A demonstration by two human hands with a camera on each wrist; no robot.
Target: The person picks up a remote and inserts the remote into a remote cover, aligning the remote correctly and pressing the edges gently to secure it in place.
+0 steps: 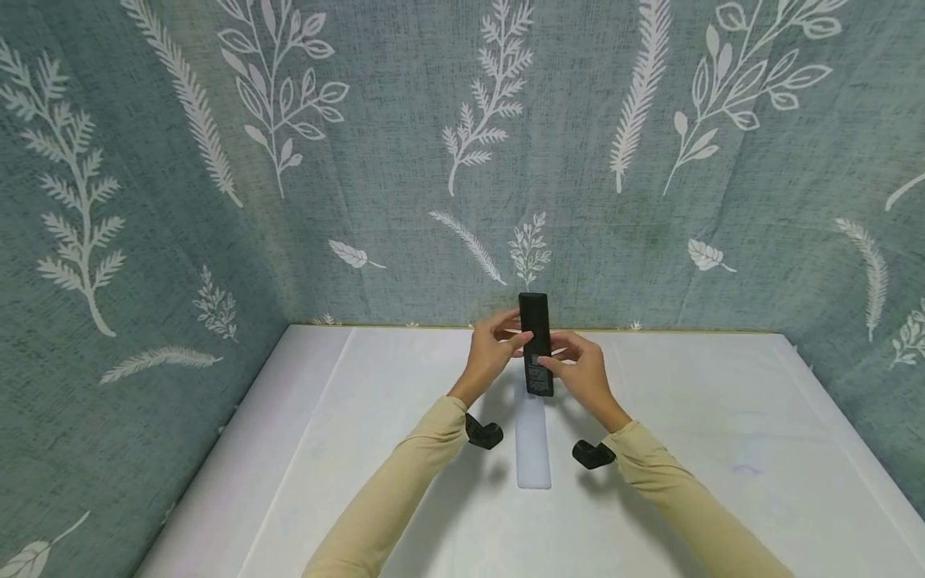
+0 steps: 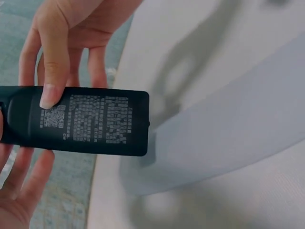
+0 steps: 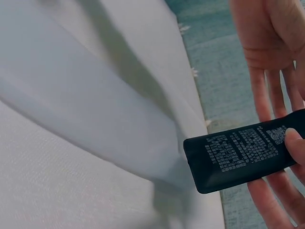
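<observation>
Both hands hold up a black remote control point(image 1: 535, 345), its back with printed label and code square facing me. My left hand point(image 1: 491, 357) grips its left edge, thumb over the back and fingers behind. On the lower right side my right hand point(image 1: 578, 371) pinches it, the thumb near the code square. In the left wrist view, the right thumb lies on the printed back of the remote point(image 2: 109, 119). Under its lower end a long, pale translucent strip point(image 1: 532, 449) lies flat on the white table point(image 1: 405, 377).
A black angular piece point(image 1: 484, 433) shows by the left cuff, and another black piece point(image 1: 594, 455) by the right cuff. Behind the table's far edge hangs a green leaf-patterned cloth point(image 1: 405, 160), which also runs along both sides.
</observation>
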